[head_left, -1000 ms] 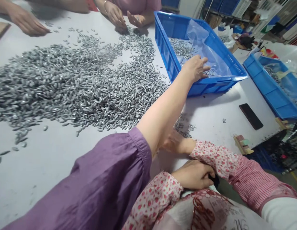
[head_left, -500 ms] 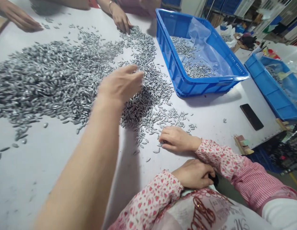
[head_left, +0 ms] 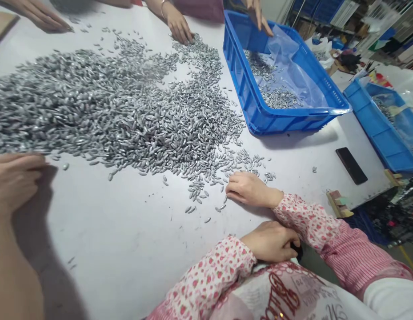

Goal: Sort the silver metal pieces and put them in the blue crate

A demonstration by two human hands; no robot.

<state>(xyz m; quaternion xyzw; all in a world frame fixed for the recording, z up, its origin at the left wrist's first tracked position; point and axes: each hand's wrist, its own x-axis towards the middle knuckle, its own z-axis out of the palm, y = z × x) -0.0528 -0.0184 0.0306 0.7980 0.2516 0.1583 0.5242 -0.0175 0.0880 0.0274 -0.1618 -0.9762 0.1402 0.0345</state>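
My right hand [head_left: 248, 189] rests on the white table with its fingers curled under, beside the right-hand edge of a spread of small silver-grey, spindle-shaped pieces [head_left: 196, 138]. A few loose pieces [head_left: 222, 206] lie by its fingertips. What its fingers enclose, if anything, is hidden. Closer to my body, my left hand [head_left: 269, 241] lies at the table's edge with bent fingers pointing right. A small dark thing [head_left: 298, 252] shows beside these fingers; whether they hold it cannot be seen. Both my sleeves are pink-patterned.
A co-worker's bare hand [head_left: 16, 182] is at the pile's near left edge. Other people's hands [head_left: 179, 26] are across the table. One hand [head_left: 258, 15] hangs over a blue crate [head_left: 296, 118] with similar pieces and clear plastic. A phone [head_left: 351, 165] and another blue crate [head_left: 376, 120] stand right.
The co-worker's bare arm has swung from over the pile to the far left, uncovering pieces there. A hand has appeared above the blue crate. My two hands are nearly still.
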